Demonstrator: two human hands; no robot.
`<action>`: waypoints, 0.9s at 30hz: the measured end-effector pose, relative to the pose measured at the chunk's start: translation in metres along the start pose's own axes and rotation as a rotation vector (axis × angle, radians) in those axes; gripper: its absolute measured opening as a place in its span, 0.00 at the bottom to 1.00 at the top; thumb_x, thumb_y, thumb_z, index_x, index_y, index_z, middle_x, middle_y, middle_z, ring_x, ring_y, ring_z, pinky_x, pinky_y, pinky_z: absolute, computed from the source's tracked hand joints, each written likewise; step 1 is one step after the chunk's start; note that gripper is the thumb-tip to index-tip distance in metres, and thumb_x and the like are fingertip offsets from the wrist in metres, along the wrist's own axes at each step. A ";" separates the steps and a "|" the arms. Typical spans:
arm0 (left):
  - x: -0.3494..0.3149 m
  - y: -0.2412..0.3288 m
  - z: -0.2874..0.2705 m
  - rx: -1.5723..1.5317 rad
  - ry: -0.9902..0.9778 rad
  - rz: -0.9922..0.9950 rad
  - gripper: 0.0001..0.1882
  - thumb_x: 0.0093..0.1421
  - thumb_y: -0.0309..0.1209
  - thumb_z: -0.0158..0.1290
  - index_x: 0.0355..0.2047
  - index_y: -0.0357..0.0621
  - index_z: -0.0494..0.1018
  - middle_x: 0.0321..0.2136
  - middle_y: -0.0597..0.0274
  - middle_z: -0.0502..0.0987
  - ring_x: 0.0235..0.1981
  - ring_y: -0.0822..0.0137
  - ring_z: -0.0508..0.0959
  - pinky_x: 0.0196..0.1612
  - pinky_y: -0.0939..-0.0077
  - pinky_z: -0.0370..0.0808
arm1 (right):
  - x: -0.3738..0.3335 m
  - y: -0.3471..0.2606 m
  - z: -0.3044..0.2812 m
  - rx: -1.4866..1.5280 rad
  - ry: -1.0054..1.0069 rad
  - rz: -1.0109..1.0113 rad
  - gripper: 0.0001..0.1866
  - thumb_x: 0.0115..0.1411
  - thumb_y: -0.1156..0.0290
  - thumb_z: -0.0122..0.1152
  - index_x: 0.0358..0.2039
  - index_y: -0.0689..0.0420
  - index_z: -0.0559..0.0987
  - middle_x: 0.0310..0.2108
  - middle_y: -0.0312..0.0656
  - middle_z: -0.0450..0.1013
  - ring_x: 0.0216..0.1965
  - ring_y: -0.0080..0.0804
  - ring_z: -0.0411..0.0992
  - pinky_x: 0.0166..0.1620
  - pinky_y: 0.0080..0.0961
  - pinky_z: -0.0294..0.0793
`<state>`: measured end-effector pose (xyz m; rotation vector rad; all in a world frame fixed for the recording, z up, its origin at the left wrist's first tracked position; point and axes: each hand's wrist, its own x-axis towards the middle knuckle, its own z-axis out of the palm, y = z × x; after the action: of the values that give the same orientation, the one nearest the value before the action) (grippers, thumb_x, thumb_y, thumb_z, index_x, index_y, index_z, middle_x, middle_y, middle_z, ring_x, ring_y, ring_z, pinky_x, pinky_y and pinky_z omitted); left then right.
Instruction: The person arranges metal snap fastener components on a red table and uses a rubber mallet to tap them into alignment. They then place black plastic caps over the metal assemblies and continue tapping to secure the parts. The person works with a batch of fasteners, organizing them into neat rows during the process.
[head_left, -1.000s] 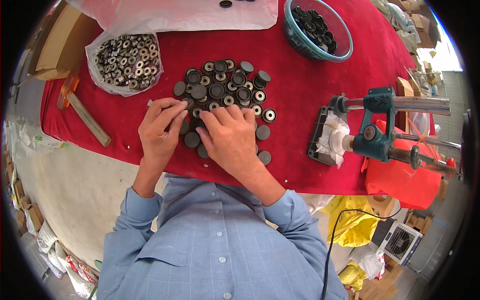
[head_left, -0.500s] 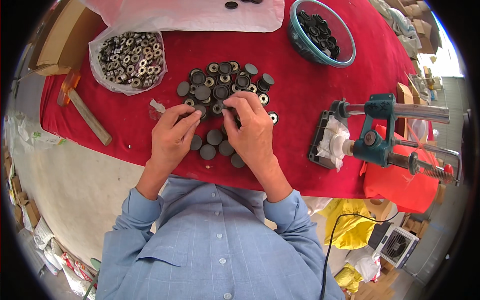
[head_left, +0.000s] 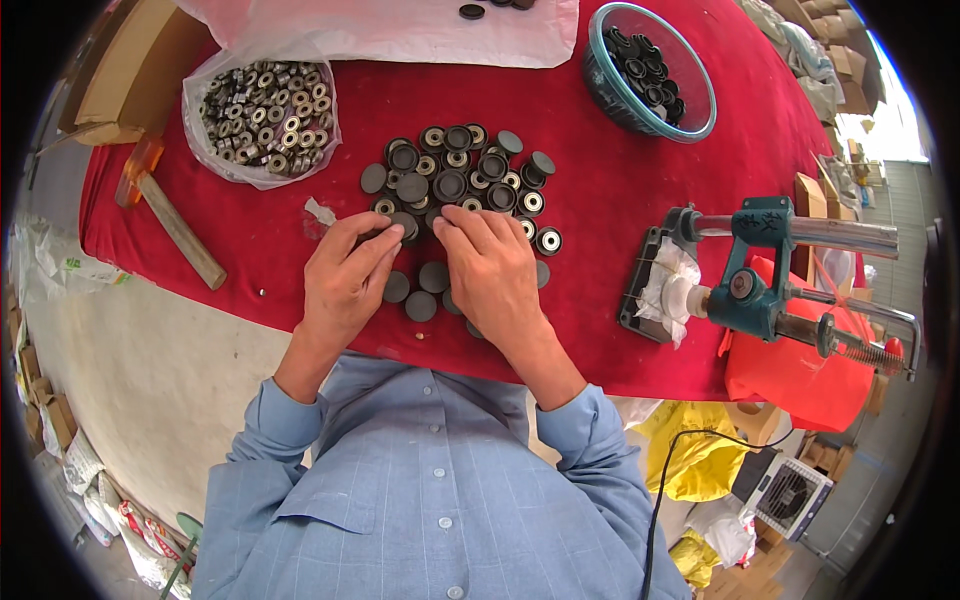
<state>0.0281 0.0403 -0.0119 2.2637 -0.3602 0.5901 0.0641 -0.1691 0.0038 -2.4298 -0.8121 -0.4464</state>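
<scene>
On the red cloth (head_left: 600, 290), in front of me, lies a cluster of round black caps (head_left: 450, 185), several with metal ring bearings (head_left: 532, 203) seated in them. My left hand (head_left: 345, 270) is at the cluster's near left edge. Its thumb and fingers are pinched together against a dark cap (head_left: 405, 222); whether they grip it is hidden. Close beside it, my right hand (head_left: 490, 270) has its fingers curled down and closed at the near side of the cluster, covering what they touch. Plain black discs (head_left: 421, 306) lie face up between my wrists.
A plastic bag of loose bearings (head_left: 262, 180) stands at far left, near a wooden-handled hammer (head_left: 180, 230). A clear bowl of black caps (head_left: 600, 95) is at far right. A green hand press (head_left: 755, 270) rests on the right, beside a red bag (head_left: 800, 370).
My right hand's fingers have come slightly left and curled further down, closer to my left hand. My left hand has hardly moved. The view has shifted a little.
</scene>
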 end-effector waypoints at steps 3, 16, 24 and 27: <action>-0.001 0.000 0.001 -0.007 0.006 -0.001 0.15 0.59 0.16 0.69 0.46 0.40 0.87 0.46 0.54 0.83 0.45 0.58 0.86 0.42 0.69 0.85 | -0.011 -0.008 -0.003 -0.102 -0.004 -0.033 0.18 0.59 0.75 0.65 0.50 0.63 0.86 0.56 0.43 0.80 0.57 0.40 0.77 0.57 0.41 0.73; 0.005 0.001 0.003 0.094 -0.081 0.133 0.14 0.58 0.18 0.66 0.46 0.36 0.84 0.48 0.55 0.84 0.46 0.51 0.84 0.48 0.61 0.83 | -0.008 0.006 -0.013 0.046 0.060 0.122 0.19 0.56 0.74 0.69 0.50 0.56 0.85 0.52 0.40 0.80 0.53 0.40 0.77 0.56 0.43 0.70; -0.001 0.012 -0.006 0.212 -0.194 0.132 0.19 0.61 0.29 0.67 0.53 0.39 0.84 0.55 0.57 0.82 0.54 0.52 0.81 0.55 0.54 0.79 | 0.005 0.044 -0.028 -0.137 0.015 0.246 0.18 0.60 0.69 0.75 0.51 0.54 0.85 0.45 0.39 0.77 0.46 0.41 0.75 0.51 0.43 0.69; -0.005 0.015 -0.008 0.283 -0.209 0.155 0.21 0.61 0.31 0.67 0.54 0.41 0.84 0.57 0.59 0.81 0.55 0.54 0.79 0.56 0.54 0.76 | 0.005 0.044 -0.024 -0.116 0.021 0.253 0.19 0.59 0.69 0.76 0.51 0.54 0.85 0.45 0.40 0.77 0.47 0.41 0.75 0.51 0.43 0.68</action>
<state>0.0153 0.0360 -0.0003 2.5958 -0.5919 0.5101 0.0918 -0.2105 0.0089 -2.5857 -0.4724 -0.4304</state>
